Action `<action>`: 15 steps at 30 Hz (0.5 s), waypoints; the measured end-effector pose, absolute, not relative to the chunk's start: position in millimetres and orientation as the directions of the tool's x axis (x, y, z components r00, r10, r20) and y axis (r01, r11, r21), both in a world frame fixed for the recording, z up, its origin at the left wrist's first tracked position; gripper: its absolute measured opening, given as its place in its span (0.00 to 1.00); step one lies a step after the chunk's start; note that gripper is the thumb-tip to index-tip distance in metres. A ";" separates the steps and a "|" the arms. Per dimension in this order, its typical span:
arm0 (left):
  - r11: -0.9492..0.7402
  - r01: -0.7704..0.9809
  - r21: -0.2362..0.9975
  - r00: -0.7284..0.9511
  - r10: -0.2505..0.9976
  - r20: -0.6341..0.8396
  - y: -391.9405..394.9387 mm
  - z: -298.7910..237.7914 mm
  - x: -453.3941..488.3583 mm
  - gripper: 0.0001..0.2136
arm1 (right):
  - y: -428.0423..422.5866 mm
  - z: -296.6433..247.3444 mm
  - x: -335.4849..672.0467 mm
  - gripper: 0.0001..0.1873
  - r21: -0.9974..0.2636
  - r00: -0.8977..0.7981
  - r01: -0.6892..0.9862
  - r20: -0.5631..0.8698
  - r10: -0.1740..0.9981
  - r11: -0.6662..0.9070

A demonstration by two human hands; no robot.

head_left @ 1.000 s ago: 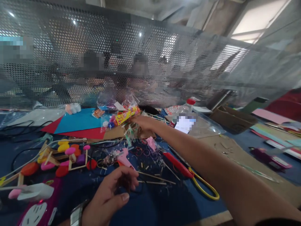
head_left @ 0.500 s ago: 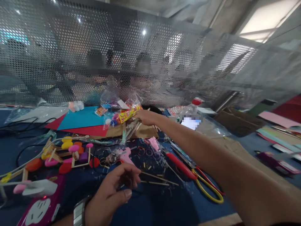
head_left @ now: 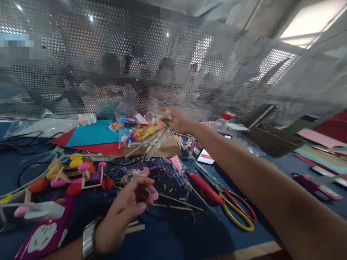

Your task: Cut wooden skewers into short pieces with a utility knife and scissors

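Note:
My right hand [head_left: 176, 120] reaches far across the table, its fingers closed around a crumpled piece of clear plastic [head_left: 163, 115]. Just below it lie a yellow candy packet [head_left: 146, 131] and a pile of thin wooden sticks [head_left: 159, 141]. Nearer to me, my left hand [head_left: 130, 202] hovers with loosely curled fingers, thumb apart, holding nothing. Partly hidden behind its fingertips is a pink glue gun [head_left: 142, 172]. Several thin sticks [head_left: 179, 200] lie just to its right, and pale wooden strips [head_left: 137, 228] lie below it.
Scissors with red and yellow handles [head_left: 238, 213] and a red cutter [head_left: 207, 189] lie at right. A phone [head_left: 205, 156] rests under my right forearm. At left are a stick model with coloured pieces [head_left: 81, 177] and a purple extension socket [head_left: 43, 234]. A perforated metal screen [head_left: 135, 54] stands behind.
My right hand has lifted up and away from the stick pile with clear plastic in its fingers, uncovering more sticks and the phone. My left hand has shifted slightly left.

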State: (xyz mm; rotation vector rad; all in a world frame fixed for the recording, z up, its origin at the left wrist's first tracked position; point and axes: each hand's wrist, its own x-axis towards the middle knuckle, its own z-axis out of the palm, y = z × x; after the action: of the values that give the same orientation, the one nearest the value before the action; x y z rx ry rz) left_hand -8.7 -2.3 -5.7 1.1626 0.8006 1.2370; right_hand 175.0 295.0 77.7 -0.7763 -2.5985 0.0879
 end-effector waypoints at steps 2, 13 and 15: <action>-0.060 -0.301 0.952 0.139 0.985 0.106 1.1 -4.3 -7.6 0.21 | 288.7 75.2 177.9 0.24 -0.187 -0.752 0.500 0.392 0.531 0.846; -0.084 -0.274 0.958 -0.215 0.976 0.024 9.1 -3.2 -10.0 0.11 | 200.7 72.8 192.6 0.10 -0.308 -0.751 0.323 0.492 0.440 0.895; -0.094 -0.244 0.965 -0.215 0.976 0.041 9.2 -3.1 -8.6 0.10 | 175.2 71.9 196.3 0.08 -0.357 -0.753 0.252 0.511 0.414 0.899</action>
State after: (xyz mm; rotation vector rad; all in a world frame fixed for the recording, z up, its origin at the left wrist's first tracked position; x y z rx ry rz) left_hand -8.6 9.2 -3.1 0.9580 1.1291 1.5224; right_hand 196.3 175.2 71.9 -0.4769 -2.4579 0.3561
